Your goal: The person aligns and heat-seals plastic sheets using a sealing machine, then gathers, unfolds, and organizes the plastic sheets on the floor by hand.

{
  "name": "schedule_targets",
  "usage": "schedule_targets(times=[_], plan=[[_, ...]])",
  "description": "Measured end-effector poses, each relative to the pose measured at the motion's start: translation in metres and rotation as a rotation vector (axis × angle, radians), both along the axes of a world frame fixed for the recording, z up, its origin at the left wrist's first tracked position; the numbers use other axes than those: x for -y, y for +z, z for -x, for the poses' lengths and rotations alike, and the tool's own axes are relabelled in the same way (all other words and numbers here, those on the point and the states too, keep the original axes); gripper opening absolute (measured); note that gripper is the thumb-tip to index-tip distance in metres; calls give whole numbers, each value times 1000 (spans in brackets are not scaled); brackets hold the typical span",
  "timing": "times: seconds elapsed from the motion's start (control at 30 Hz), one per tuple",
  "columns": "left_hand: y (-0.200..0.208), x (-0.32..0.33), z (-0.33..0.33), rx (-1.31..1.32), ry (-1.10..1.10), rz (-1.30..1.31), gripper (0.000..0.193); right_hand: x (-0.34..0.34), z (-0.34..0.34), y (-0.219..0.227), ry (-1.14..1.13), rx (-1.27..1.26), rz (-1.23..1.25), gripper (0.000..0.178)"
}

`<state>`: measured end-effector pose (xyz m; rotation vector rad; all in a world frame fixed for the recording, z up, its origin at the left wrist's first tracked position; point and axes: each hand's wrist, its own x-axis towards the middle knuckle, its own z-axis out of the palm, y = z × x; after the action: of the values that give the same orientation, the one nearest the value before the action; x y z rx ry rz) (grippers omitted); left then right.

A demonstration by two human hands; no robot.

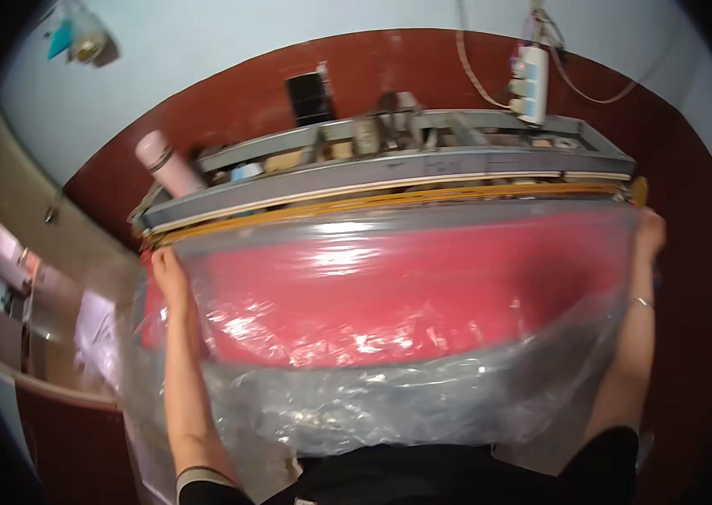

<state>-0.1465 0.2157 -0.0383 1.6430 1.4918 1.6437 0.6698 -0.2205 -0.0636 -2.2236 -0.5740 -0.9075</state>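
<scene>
Plastic sheet (356, 408) before frame (389, 168), bottle (169, 167) near frame's left end; power strip (534, 84) behind, right

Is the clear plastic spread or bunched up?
Mostly spread: the clear plastic stretches between the left hand and right hand; its nearer part is wrinkled.

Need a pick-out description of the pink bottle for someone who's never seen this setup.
Find the long grey metal frame crossing the view below the red-brown wall band. At its left end, above the person's left hand, is the pink bottle, its top slanting left in the picture. Unlike the grey frame beside it, it's a pale pink cylinder with a dark ring.
</scene>
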Motion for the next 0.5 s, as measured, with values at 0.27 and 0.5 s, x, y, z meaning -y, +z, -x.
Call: schedule_targets(times=[0.27,0.5], plan=[[-68,-103,31,77,-10,59,13,-105,-8,-44,404,-359,-444,23],[-76,-119,20,67,-9,-28,14,-107,-28,-54,302,-228,-581,15]])
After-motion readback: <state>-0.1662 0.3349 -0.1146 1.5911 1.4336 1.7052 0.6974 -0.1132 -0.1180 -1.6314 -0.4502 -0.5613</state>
